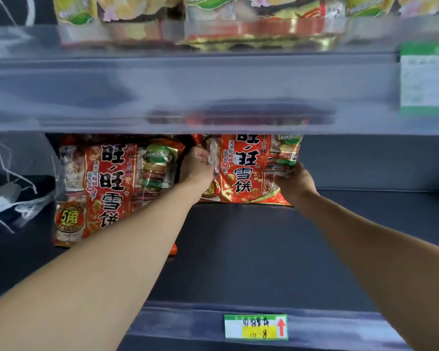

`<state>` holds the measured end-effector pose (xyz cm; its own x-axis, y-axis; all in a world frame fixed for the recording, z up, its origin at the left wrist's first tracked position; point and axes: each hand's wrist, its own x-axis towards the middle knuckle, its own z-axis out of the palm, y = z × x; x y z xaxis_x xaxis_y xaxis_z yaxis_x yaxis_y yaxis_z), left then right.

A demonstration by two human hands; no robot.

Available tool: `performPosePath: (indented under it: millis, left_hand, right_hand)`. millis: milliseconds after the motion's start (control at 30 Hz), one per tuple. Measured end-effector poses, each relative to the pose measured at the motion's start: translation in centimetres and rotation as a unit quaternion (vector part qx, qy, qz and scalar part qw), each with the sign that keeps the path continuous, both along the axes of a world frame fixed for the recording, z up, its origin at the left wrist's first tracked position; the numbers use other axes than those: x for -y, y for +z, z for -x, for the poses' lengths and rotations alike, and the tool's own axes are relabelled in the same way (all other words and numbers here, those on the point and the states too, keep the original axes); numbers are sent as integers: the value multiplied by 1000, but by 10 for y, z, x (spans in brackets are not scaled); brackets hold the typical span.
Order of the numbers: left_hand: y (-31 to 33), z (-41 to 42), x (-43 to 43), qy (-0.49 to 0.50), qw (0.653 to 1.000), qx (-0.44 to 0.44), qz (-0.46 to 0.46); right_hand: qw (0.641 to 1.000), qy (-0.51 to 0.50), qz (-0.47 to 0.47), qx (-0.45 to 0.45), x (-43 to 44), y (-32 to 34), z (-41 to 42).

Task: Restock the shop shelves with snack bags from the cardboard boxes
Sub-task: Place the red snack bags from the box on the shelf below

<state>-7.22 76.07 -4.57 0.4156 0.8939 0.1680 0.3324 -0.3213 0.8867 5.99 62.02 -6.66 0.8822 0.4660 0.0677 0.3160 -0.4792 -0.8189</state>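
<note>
1. My left grip (197, 164) is clamped on the left edge of a red snack bag (246, 168); the fingers are curled and pinch the clear side seam.
2. My right grip (293, 181) holds the same bag at its lower right side, fingers wrapped onto the packaging. Their tips are partly hidden against the bag.
3. The red snack bag stands upright at the back of the lower shelf (238, 249), its bottom edge on the dark shelf floor and its top hidden behind the rail of the shelf above.
4. To its left, with a dark gap between them, a second red bag (107, 183) of the same print stands upright nearer the front. My left forearm crosses in front of its lower right corner.
5. A price label (256, 326) with a red arrow sits on the front rail of the lower shelf, below the held bag.
6. The upper shelf (188, 92) has a clear, blurred front rail, and yellow and green bags (213, 21) stand behind it.
7. Another green-edged label (427, 77) hangs at the right end of that upper rail; I cannot read its print.
</note>
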Motion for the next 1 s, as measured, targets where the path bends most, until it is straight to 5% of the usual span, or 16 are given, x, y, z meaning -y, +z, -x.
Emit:
performPosePath:
  millis: [400, 667, 1000]
  left_hand:
    - [10, 13, 44, 16, 990, -117, -78]
    - [27, 22, 173, -226, 962, -148, -39]
    - [50, -25, 435, -520, 836, -169, -37]
  right_hand:
    - [998, -7, 60, 21, 45, 18, 27]
    - [989, 57, 125, 49, 181, 39, 54]
    - [964, -95, 246, 26, 468, 77, 43]
